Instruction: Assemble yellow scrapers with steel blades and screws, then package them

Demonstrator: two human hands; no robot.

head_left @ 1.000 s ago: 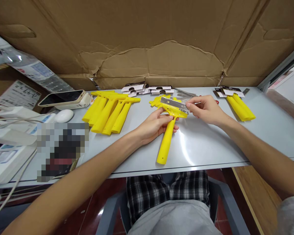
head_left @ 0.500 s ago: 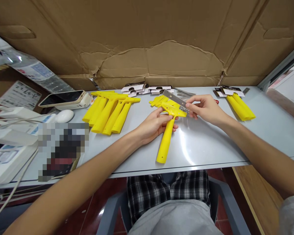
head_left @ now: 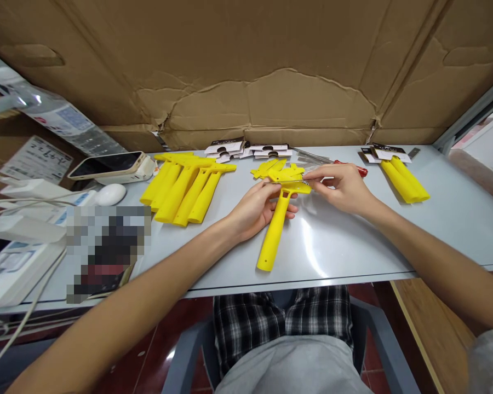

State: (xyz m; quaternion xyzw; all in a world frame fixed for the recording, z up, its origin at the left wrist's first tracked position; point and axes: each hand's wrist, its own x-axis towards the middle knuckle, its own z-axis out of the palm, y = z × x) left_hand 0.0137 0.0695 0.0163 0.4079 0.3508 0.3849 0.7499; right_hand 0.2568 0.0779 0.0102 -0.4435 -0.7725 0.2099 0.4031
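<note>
My left hand (head_left: 252,210) is closed around the neck of a yellow plastic scraper handle (head_left: 273,235), whose grip end points toward me. Across the head of the scraper lies a thin metal blade (head_left: 291,181), seen nearly edge-on. My right hand (head_left: 339,186) pinches the blade's right end between thumb and fingers. The left thumb rests by the blade's other end. Just behind the scraper head sit small flat yellow pieces (head_left: 267,168). A screwdriver with a red handle (head_left: 362,171) lies behind my right hand, its handle partly covered.
Several yellow scraper handles (head_left: 184,189) lie in a row at left. Folded cards (head_left: 225,146) rest along the cardboard wall (head_left: 308,104). Two yellow handles with cards (head_left: 405,180) lie at right. A phone (head_left: 107,166), a white mouse (head_left: 110,195) and a power strip (head_left: 8,262) crowd the left.
The blade has come down from a raised slant to lie across the scraper head. My right hand has moved slightly with it, and the scraper's grip end has swung a little left.
</note>
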